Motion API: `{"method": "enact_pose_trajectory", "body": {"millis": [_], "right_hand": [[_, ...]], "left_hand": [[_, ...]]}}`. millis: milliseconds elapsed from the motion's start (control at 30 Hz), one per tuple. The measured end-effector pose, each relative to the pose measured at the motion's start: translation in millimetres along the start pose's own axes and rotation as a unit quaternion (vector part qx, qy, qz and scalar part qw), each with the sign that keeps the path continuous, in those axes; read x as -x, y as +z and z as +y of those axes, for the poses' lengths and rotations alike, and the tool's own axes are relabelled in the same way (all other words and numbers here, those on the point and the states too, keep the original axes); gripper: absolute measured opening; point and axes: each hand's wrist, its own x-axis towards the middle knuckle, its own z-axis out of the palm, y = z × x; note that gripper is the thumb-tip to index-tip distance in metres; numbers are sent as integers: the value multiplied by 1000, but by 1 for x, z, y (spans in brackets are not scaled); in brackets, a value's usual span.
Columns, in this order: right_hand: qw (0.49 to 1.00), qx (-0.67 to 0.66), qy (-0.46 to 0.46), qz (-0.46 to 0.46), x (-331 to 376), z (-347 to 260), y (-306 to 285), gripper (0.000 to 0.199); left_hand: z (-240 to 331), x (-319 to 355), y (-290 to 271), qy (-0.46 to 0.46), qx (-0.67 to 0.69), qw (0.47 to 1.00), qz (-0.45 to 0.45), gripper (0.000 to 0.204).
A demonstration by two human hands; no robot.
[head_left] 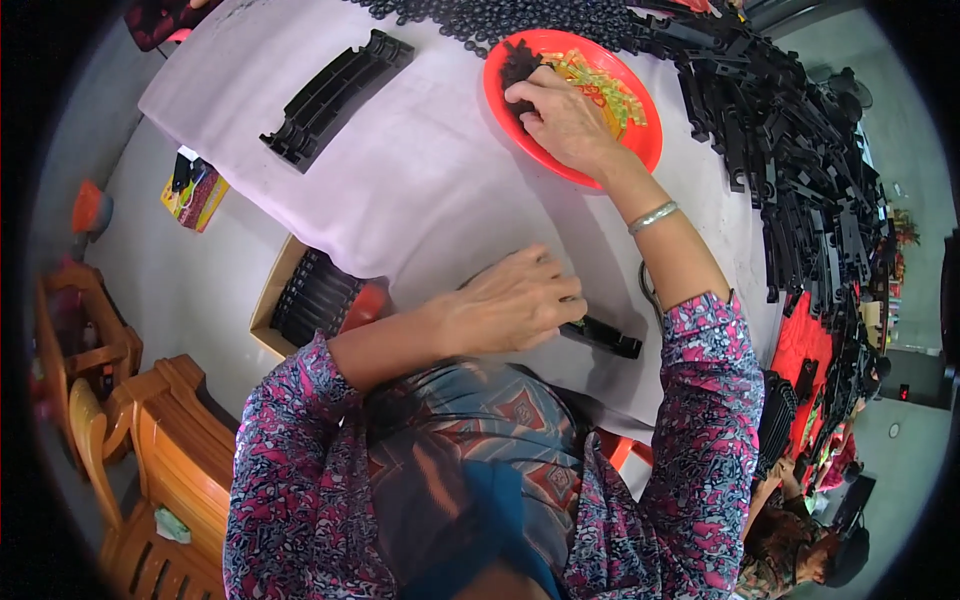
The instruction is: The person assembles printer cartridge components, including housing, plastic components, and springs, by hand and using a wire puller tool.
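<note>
My right hand (570,115) reaches into a round red plate (652,150). Its fingers are drawn together at a heap of small black pieces (520,65); what is between the fingertips is hidden. Beside that heap in the plate lie small yellow-green clear pieces (605,85). Close to my body, my left hand (515,300) is curled over a long black plastic part (605,338), whose end sticks out to the right past the fingers. Most of this part is covered by the hand.
Another long black part (335,100) lies on the pale cloth (420,180) at the far left. Black parts (800,170) pile up along the right, with small round black pieces (560,15) at the back. A carton of black parts (305,295) stands by my left forearm. Another person (790,540) sits at the lower right.
</note>
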Motion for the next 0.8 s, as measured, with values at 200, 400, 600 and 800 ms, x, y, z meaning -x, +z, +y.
{"method": "enact_pose_trajectory", "body": {"millis": [200, 400, 600, 800], "right_hand": [[998, 24, -51, -21, -11, 14, 11, 23], [995, -60, -49, 63, -13, 18, 14, 19], [775, -567, 193, 202, 12, -7, -27, 6], [715, -664, 158, 154, 91, -46, -51, 12]], "left_hand": [[4, 5, 11, -30, 14, 999, 12, 38], [4, 4, 6, -26, 48, 997, 46, 26], [3, -3, -12, -97, 182, 971, 122, 34], [-10, 4, -17, -249, 373, 838, 312, 33]]}}
